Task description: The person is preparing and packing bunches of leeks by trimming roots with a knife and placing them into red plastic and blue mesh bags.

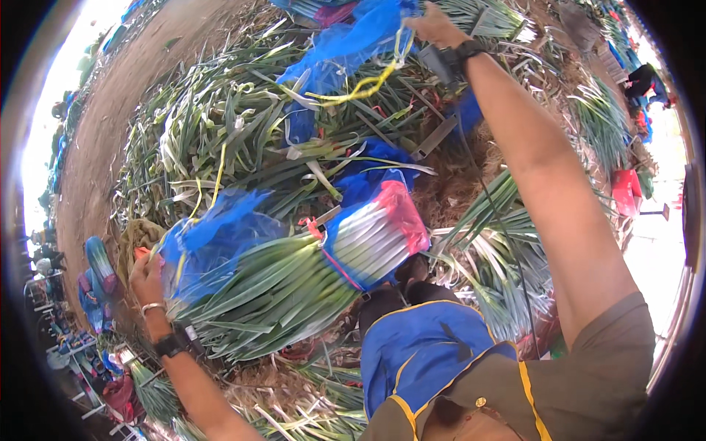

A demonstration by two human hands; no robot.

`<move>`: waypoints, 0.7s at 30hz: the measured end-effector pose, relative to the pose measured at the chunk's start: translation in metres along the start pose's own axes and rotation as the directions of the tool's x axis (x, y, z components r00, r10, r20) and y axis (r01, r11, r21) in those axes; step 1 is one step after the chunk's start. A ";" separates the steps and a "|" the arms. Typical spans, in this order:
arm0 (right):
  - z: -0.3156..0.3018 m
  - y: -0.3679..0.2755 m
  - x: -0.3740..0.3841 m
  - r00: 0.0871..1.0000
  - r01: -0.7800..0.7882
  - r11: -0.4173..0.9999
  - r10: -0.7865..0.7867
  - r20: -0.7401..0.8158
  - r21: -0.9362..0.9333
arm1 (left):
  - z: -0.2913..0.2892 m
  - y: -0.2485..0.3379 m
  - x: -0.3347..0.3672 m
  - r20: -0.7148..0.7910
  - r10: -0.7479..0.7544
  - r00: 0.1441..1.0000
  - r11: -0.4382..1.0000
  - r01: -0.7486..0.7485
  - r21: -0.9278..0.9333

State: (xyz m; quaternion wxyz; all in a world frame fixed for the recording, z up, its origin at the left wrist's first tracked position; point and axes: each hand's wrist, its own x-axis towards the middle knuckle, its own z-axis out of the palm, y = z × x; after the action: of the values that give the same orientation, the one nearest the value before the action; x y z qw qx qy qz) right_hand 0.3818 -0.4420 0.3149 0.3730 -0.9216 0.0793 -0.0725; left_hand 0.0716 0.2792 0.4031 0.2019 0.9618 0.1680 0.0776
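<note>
In front of me lies a bundle of leeks point(276, 272), its white ends toward the right and its green leaves toward my left hand. A blue band with a pink cord goes round it, and pink-red plastic point(402, 213) covers the white ends. My left hand point(145, 281) is closed at the edge of a blue mesh sheet point(213, 231) that lies partly over the leaves. Stretched far ahead, my right hand point(435, 28) is closed on another piece of blue mesh point(346, 48). A yellow cord point(360, 92) hangs from that mesh, just below the hand.
A large heap of loose leek leaves point(220, 140) spreads ahead and left. More leeks point(500, 257) lie to the right and others near my feet. A dark cable point(507, 235) runs beneath my right arm. A red box point(626, 192) stands far right. Bare ground point(103, 154) shows far left.
</note>
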 end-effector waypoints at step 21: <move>0.039 -0.093 -0.209 0.926 0.304 0.935 -0.335 0.176 0.181 | 0.080 0.323 -0.057 0.214 0.701 0.680 0.710 -0.635 -0.306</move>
State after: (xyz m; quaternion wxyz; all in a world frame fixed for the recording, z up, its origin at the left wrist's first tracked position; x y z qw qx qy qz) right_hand 0.1937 -0.3076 0.3366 0.4308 -0.8938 -0.1167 -0.0431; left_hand 0.1300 -0.0488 0.4604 0.2819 0.9289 -0.2399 0.0088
